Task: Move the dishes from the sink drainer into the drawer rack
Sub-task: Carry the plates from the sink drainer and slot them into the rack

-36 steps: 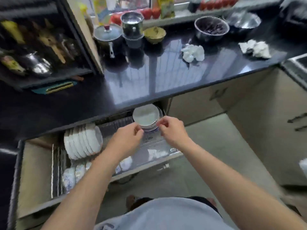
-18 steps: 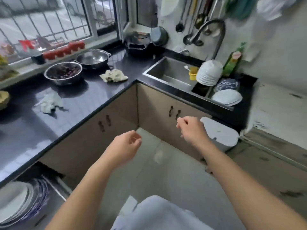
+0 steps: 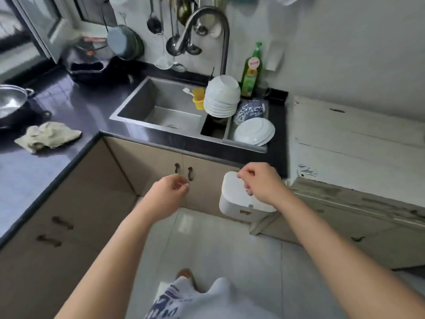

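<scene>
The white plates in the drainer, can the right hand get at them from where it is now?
Probably yes. The right hand is empty, and nothing lies between it and the white plates, which lean uncovered at the drainer's front.

So by my count: two hands (image 3: 169,194), one stack of white bowls (image 3: 222,96), one pile of white plates (image 3: 254,131), one green soap bottle (image 3: 251,72), one yellow cup (image 3: 198,99), one rag (image 3: 47,137).

white bowls (image 3: 222,95), blue-patterned dish (image 3: 250,110), white plates (image 3: 254,131), green btl (image 3: 251,72), black counter (image 3: 76,111)
</scene>
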